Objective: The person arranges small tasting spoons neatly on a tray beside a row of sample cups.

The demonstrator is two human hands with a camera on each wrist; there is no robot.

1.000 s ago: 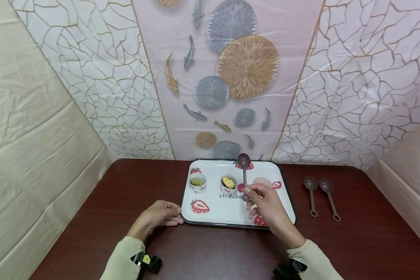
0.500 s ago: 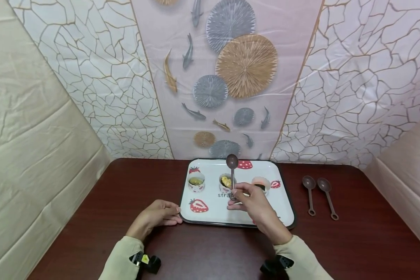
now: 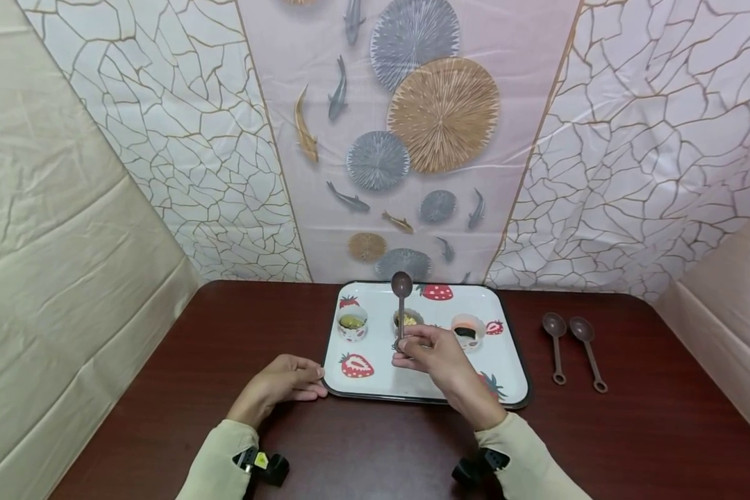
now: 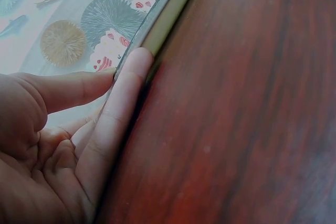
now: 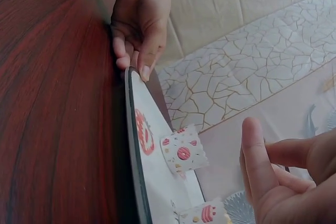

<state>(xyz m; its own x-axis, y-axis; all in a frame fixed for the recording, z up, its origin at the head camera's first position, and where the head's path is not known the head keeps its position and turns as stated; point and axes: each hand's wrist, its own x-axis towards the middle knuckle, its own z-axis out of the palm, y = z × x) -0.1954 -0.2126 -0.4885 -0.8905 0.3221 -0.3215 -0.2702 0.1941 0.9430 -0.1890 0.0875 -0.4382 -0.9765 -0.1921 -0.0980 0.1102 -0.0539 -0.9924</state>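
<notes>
My right hand (image 3: 440, 361) pinches the handle of a brown spoon (image 3: 402, 283) between thumb and fingers. The spoon stands upright over the tray, round bowl uppermost, and its handle overlaps the middle cup (image 3: 417, 318) in the head view. At the near left corner of the white strawberry-print tray (image 3: 400, 385), my left hand (image 3: 281, 385) grips the edge; the left wrist view has the thumb (image 4: 79, 85) on the rim (image 4: 157, 32) and a finger along its outer side. Yellow pieces show in the middle cup, partly hidden by the right hand.
On the tray's left is a paper cup (image 3: 353, 325) with green contents; on its right, another cup (image 3: 467, 332) holds something dark. Two more brown spoons, a left one (image 3: 555, 340) and a right one (image 3: 587, 347), lie on the dark red table (image 3: 162, 361) right of the tray.
My right hand has carried the upright spoon leftward, across the front of the middle cup. The right cup has come into full view. My left hand stays at the tray corner.
</notes>
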